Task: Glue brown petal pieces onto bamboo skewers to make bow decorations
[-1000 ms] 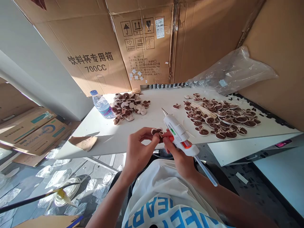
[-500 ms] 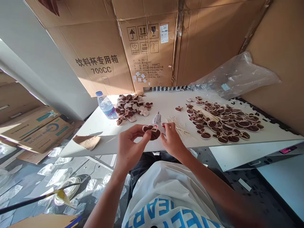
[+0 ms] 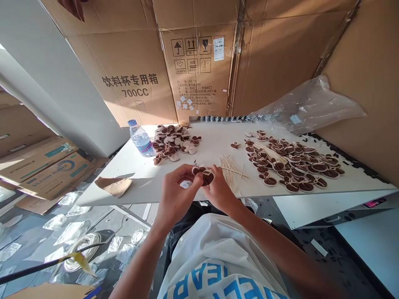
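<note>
Over the table's front edge, my left hand [image 3: 179,193] pinches a brown felt piece [image 3: 208,178] with pale edging, rounded lobes and a thin beige bow. The fingers of my right hand [image 3: 220,192] are closed on the same piece from its right side, partly hidden behind it. A bit of a white glue gun [image 3: 186,184] shows through the gap in my left hand; most of it is hidden. Thin pale sticks [image 3: 232,171] lie loose just beyond my right hand.
Similar felt pieces form a pile [image 3: 171,141] at the back left and a wide spread [image 3: 293,160] at the right. A water bottle [image 3: 141,139] stands at the left, near a torn cardboard scrap [image 3: 112,185]. Large cartons [image 3: 199,91] wall the back; a clear plastic bag [image 3: 311,106] lies behind right.
My right hand has let go of the glue gun, which has dropped lower behind my left hand. The right fingers have moved onto the felt piece, still in my left hand.
</note>
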`<state>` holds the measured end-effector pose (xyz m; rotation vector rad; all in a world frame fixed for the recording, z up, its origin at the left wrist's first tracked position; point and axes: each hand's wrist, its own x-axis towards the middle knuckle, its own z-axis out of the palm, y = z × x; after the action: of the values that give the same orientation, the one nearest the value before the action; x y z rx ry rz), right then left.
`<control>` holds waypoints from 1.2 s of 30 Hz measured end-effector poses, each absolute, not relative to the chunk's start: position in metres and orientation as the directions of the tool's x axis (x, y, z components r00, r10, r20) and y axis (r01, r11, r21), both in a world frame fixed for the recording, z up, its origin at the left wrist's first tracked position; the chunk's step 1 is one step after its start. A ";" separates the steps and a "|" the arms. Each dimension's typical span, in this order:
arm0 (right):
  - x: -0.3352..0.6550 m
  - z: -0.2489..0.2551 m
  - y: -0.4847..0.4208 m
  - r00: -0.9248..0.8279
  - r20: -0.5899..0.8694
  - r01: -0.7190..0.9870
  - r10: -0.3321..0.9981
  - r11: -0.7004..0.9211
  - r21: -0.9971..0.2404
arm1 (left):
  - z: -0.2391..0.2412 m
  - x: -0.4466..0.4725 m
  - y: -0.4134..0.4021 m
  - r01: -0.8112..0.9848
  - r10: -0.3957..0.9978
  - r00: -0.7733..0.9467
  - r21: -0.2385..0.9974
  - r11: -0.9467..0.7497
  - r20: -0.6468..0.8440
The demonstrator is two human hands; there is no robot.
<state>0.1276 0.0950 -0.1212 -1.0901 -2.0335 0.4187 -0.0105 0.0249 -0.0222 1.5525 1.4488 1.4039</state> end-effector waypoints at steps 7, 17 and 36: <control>0.174 -0.063 0.049 -0.086 0.700 0.192 0.709 0.701 -0.686 | -0.019 -0.005 0.022 0.240 0.957 -0.113 0.942 -0.234 0.266; 0.168 -0.065 0.040 0.009 0.799 0.271 0.601 0.768 -0.580 | -0.024 0.011 0.020 0.229 0.965 -0.105 0.950 -0.212 0.241; 0.171 -0.066 0.032 -0.050 0.538 -0.005 0.842 0.538 -0.843 | -0.023 0.004 0.020 0.314 0.963 -0.003 0.914 -0.256 0.271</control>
<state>0.1714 0.0316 -0.0661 -0.7621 -1.4683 0.8090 0.0040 0.0202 -0.0233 1.6298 1.3381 1.2783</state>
